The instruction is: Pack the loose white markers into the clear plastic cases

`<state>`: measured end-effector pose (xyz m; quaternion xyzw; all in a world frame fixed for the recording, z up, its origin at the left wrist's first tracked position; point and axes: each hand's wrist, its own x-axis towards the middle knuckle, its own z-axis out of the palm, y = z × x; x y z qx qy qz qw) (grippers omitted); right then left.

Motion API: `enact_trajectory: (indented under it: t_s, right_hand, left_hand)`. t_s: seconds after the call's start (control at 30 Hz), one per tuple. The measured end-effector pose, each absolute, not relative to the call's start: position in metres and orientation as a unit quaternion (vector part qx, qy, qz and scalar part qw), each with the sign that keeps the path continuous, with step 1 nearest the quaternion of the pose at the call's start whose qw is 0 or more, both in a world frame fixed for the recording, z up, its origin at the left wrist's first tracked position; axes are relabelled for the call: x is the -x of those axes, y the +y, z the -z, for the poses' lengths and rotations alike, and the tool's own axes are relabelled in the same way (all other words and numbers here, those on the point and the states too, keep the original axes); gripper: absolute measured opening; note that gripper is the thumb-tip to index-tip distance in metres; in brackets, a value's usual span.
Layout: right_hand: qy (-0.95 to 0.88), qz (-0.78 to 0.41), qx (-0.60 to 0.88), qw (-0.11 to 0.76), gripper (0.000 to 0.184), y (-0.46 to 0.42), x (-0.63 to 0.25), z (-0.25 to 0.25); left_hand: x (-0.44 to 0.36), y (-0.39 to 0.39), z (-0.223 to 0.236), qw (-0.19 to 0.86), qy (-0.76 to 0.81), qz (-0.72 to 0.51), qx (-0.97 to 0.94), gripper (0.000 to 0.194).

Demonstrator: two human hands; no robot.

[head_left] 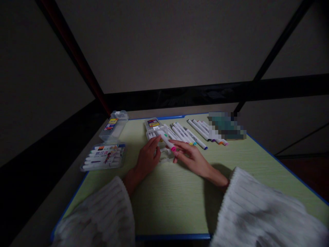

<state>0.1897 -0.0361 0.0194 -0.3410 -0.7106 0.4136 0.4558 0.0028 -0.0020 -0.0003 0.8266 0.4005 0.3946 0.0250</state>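
Note:
A white marker [167,142] with a pink end lies slanted above an open clear plastic case [166,156]. My right hand [192,158] pinches the marker near its pink end, between thumb and fingers. At the case's left side, my left hand [147,157] curls over the edge, its fingertips close to the marker's upper end; its exact contact is partly hidden. Several white markers sit in the case, behind my fingers. The case's raised lid [153,122] carries a yellow and blue label. Just right of the case lie several loose markers [183,132] with coloured ends.
A closed case full of markers [104,157] rests at the table's left edge, with a clear case [113,127] behind it. Farther right are more loose markers [202,129] and a pixelated dark green object [226,126]. The pale green table [174,206] has a blue rim.

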Motion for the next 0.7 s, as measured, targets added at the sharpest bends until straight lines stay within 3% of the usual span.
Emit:
enact_trajectory:
  t_s: [0.33, 0.7]
  right_hand:
    - [-0.711, -0.413, 0.334, 0.460, 0.039, -0.0342, -0.1889, -0.0158]
    - [-0.713, -0.390, 0.339, 0.473, 0.027, -0.0351, -0.1891, -0.0171]
  left_hand:
    - [-0.0038, -0.0038, -0.0007, 0.021, 0.412, -0.389, -0.824, 0.038]
    - [-0.0051, -0.0039, -0.0024, 0.017, 0.411, -0.393, -0.823, 0.037]
